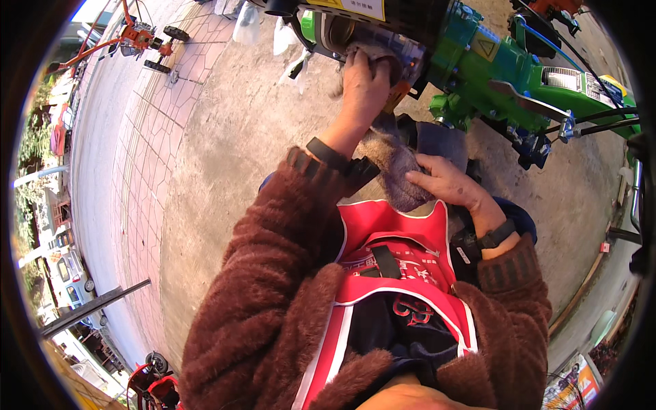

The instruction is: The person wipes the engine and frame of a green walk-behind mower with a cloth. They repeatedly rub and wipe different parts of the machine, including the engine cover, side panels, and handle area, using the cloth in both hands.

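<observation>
Cloth (373,50) beneath the left fingers (352,60), in their curled grip, greyish-brown fabric (403,181) against the right fingers (432,164), hold unclear.

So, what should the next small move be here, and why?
Perhaps a short wipe with the left hand: it grips a rag up at the green machine, while the right hand rests on grey-brown cloth lower down.

Green metal machine (471,61), mottled grey-brown fluffy cloth (396,167)
A fuzzy dark-brown jacket (253,253) has dark-striped ribbed cuffs (507,271); the bright-red fabric apron (410,246) carries white edging and white lettering; pinkish stone paving (157,116) shows an irregular web of reddish joints.
</observation>
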`<action>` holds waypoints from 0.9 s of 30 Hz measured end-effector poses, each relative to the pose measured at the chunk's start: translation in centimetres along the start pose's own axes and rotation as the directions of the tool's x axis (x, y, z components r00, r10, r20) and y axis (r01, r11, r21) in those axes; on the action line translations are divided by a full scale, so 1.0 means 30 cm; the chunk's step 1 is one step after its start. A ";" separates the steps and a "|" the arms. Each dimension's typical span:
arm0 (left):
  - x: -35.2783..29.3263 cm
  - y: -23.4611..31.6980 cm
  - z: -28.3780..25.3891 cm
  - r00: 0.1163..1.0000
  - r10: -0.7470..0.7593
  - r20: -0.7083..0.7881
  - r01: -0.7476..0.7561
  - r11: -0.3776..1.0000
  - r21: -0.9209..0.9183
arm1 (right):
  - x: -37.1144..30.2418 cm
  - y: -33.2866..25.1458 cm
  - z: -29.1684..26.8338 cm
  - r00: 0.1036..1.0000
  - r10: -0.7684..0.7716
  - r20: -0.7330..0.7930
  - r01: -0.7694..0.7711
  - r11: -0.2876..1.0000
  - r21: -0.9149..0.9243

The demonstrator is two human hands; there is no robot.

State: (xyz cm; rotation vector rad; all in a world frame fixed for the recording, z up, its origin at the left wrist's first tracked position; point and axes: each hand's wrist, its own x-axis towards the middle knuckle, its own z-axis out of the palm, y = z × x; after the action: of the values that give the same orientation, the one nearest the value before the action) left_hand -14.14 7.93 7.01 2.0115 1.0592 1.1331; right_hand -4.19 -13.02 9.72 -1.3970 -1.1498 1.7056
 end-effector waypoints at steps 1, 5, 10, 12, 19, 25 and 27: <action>0.007 0.002 0.006 0.999 0.042 -0.006 -0.042 0.999 0.008 | -0.003 -0.002 -0.001 1.000 0.001 0.018 -0.002 1.000 0.017; 0.057 -0.015 0.014 0.984 0.169 0.055 -0.175 0.974 0.141 | -0.008 -0.013 0.002 1.000 0.019 -0.002 -0.019 0.999 0.051; 0.046 -0.019 0.045 0.989 0.145 0.029 -0.147 0.973 0.179 | -0.025 -0.024 0.000 1.000 0.013 -0.015 -0.012 0.999 0.032; 0.038 -0.017 0.043 0.989 0.149 -0.009 -0.147 0.985 0.093 | -0.027 -0.026 -0.007 0.999 0.037 -0.021 -0.036 0.999 0.022; 0.034 -0.021 -0.018 0.980 -0.106 0.170 0.107 0.994 0.002 | -0.008 -0.009 0.010 0.999 0.011 -0.033 -0.009 0.998 0.064; 0.048 -0.024 0.022 0.970 0.241 -0.023 -0.233 0.956 0.180 | 0.001 -0.007 0.001 1.000 0.005 0.005 -0.004 1.000 -0.026; 0.073 -0.034 0.027 0.967 0.253 -0.005 -0.248 0.950 0.189 | -0.002 -0.008 -0.006 1.000 0.019 -0.006 -0.019 0.999 -0.044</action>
State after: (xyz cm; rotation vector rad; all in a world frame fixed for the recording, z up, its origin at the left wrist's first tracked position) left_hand -13.07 10.24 6.74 2.3380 0.9751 1.2326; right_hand -4.02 -12.92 9.96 -1.4430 -1.1812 1.6981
